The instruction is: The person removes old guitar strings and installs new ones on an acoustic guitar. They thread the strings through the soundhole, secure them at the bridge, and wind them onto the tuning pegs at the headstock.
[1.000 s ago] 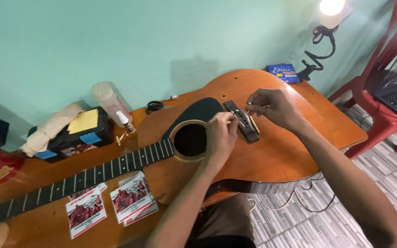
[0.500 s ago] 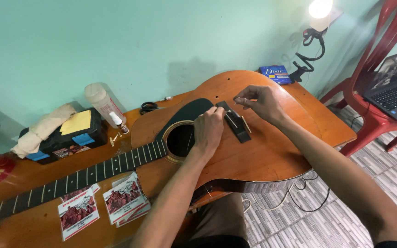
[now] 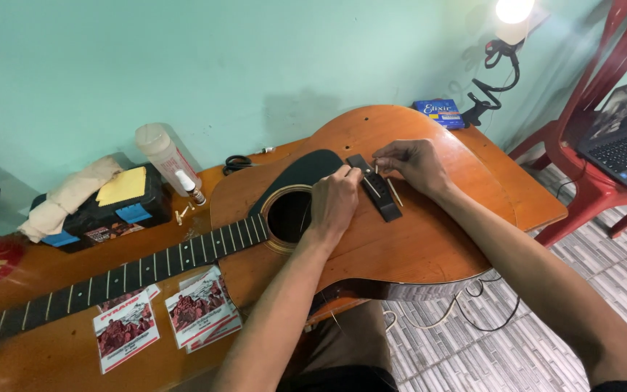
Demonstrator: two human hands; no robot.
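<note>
Right hand (image 3: 415,163) now pinches a bridge pin (image 3: 376,168) | left hand (image 3: 334,202) stays curled, empty, beside guitar (image 3: 415,239) bridge (image 3: 376,187)

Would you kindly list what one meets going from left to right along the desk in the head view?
Black toolbox → string packets → clear bottle → guitar soundhole → left hand → guitar bridge → right hand → blue string box → lamp → laptop.
</note>
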